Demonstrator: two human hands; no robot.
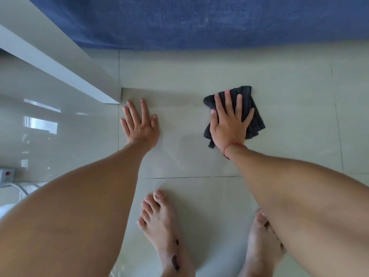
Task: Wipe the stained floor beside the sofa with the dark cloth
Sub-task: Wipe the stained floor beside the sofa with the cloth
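Down at the far left edge of the frame sits a small grey box with a red button (pixel 7 174), a white cable (pixel 22 189) trailing from it toward the lower left. Above it, a pale glossy cabinet panel (pixel 60 124) fills the left side, its white slanted edge (pixel 50 62) running from the upper left down to a corner near the centre. Just right of that corner the left hand (pixel 139 124) lies flat on the pale tiled floor (pixel 289 96), fingers spread and grasping nothing (palm down, simply pressed against the tile). Below it, in the lower middle, a bare left foot (pixel 159 226) stands on the tiles, with dark marks along its top. Across the whole upper edge runs a blue textured fabric surface (pixel 199 21), meeting the floor in a straight line. Right of centre, the dark grey crumpled cloth (pixel 255 120) lies on the floor, well apart from the left hand. The right hand (pixel 229 124) is spread flat on top of the cloth, pressing it to the tile, fingers splayed rather than curled around it. A thin red thread (pixel 232 146) circles that wrist. A bare right foot (pixel 261 242) shows at the lower right, partly hidden by the right forearm.
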